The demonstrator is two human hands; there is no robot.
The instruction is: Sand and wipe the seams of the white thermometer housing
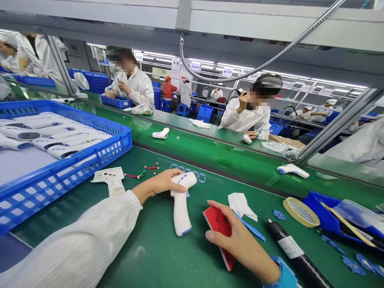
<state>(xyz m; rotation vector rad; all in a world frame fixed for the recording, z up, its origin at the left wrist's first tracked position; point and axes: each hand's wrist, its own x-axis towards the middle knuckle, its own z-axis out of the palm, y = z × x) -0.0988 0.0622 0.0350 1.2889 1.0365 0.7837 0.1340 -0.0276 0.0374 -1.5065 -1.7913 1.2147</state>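
Looks like you're at the handling step: left hand (164,183) gripping the gun (181,212) by its head mid-bench, handle pointing near, while your right hand (238,236) curls over the red block (221,221), can't tell if it's actually gripped. I'd guess the next move calls for a steady left hold while the right sorts that block. Most room's near you; mind the tray (125,138) edge far left and driver (301,252) on the right.
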